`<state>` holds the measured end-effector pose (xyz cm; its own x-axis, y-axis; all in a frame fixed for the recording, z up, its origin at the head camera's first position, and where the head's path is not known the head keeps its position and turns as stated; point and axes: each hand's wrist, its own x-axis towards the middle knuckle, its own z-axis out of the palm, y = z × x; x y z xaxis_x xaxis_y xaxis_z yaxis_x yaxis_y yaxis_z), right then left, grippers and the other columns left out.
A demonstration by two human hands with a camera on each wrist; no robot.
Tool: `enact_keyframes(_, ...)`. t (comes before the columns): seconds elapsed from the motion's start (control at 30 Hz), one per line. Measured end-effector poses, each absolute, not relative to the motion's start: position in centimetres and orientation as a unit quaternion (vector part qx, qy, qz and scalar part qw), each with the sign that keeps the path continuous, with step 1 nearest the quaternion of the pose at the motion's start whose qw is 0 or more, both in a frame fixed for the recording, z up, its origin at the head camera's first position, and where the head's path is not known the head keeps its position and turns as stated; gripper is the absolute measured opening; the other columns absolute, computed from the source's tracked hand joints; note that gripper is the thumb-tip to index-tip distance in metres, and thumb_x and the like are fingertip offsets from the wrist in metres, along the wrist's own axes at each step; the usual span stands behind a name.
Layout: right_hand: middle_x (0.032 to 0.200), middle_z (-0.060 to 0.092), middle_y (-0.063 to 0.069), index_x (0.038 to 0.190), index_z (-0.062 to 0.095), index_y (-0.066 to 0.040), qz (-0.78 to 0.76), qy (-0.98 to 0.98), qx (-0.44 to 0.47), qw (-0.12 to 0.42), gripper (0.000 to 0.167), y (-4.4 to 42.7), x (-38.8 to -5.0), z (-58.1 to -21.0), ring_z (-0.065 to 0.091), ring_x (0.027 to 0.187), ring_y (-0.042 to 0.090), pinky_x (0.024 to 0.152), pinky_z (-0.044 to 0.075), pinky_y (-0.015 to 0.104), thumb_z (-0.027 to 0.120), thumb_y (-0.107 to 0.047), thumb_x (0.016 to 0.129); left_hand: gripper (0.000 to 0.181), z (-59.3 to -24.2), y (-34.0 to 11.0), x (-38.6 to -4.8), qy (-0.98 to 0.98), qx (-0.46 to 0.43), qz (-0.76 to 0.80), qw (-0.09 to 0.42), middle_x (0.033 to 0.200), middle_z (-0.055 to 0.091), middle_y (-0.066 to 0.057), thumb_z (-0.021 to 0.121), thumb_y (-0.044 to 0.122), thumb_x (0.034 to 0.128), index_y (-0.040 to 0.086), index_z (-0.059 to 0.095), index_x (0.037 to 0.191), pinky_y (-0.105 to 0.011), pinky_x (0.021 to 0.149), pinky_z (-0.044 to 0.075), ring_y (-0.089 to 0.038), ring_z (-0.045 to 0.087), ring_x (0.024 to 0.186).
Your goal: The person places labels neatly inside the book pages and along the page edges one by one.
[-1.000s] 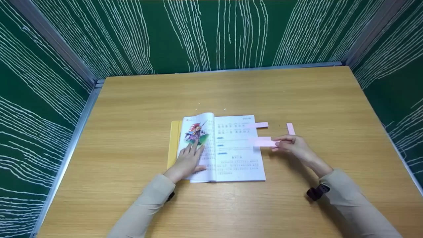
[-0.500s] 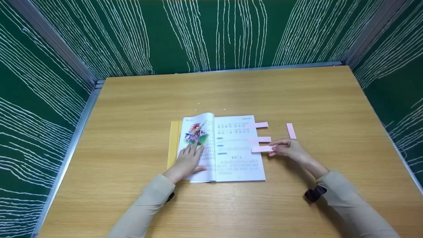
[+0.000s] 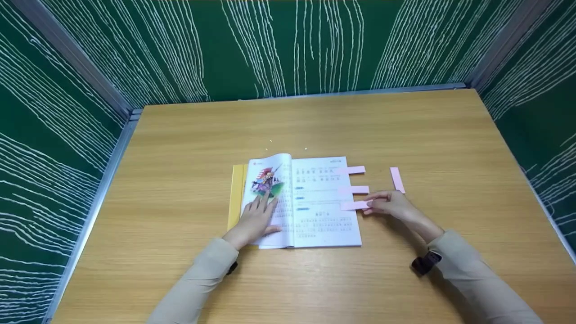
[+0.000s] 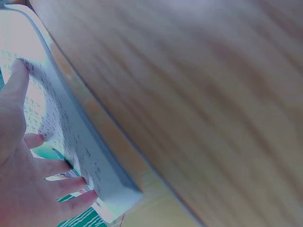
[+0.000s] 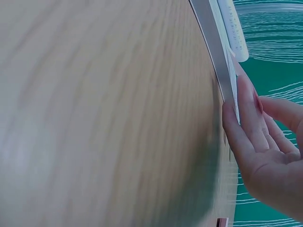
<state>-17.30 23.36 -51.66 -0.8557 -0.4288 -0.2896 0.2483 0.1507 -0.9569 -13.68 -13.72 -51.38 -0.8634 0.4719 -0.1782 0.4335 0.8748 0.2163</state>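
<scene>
An open book (image 3: 324, 229) lies on the table, with a colourful picture on its left page and print on its right. My left hand (image 3: 255, 221) rests spread on the left page; in the left wrist view its fingers (image 4: 61, 187) lie straight across the paper. At the book's right edge my right hand (image 3: 393, 204) pinches the outer end of a pink paper strip (image 3: 352, 206), whose other end lies over the right page. Two more pink strips, an upper one (image 3: 356, 169) and a middle one (image 3: 359, 190), stick out from that edge above it.
Right of the book, a loose pink strip (image 3: 396, 179) lies on the wooden table (image 3: 180, 144), just beyond the right hand. A yellow cover (image 3: 236, 193) shows under the book's left side. Tiny white scraps dot the table behind the book. Green panels stand around the far sides.
My right hand has moved toward the front and slightly left, bringing its pink strip down the page edge, apart from the middle strip. My left hand has stayed in place.
</scene>
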Motion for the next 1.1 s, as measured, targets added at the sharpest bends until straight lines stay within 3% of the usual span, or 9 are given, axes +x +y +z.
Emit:
enact_keyframes(0.83, 0.088, 0.065, 0.021, 0.112, 0.046, 0.021, -0.595, 0.759, -0.067, 0.255, 0.034, 22.9, -17.53, -51.41, 0.065, 0.073, 0.014, 0.066, 0.052, 0.023, 0.05, -0.002, 0.087, 0.082, -51.39, -13.77, -13.71, 0.962, 0.227, 0.084, 0.124, 0.144, 0.008, -0.023, 0.048, 0.053, 0.0808, 0.005, 0.02, 0.14, -0.053, 0.101, 0.021, -0.043, 0.018, 0.127)
enact_keyframes(1.1, 0.09, 0.061, 0.029, 0.104, 0.051, 0.022, -0.556, 0.801, -0.109, 0.194, 0.026, 22.96, -17.29, -50.87, 0.065, 0.068, 0.016, 0.064, 0.052, 0.025, 0.048, 0.005, 0.085, 0.083, -51.47, -13.8, -13.78, 0.962, 0.236, 0.075, 0.118, 0.143, 0.01, -0.026, 0.047, 0.055, 0.0798, 0.003, 0.021, 0.139, -0.053, 0.1, 0.024, -0.045, 0.02, 0.126)
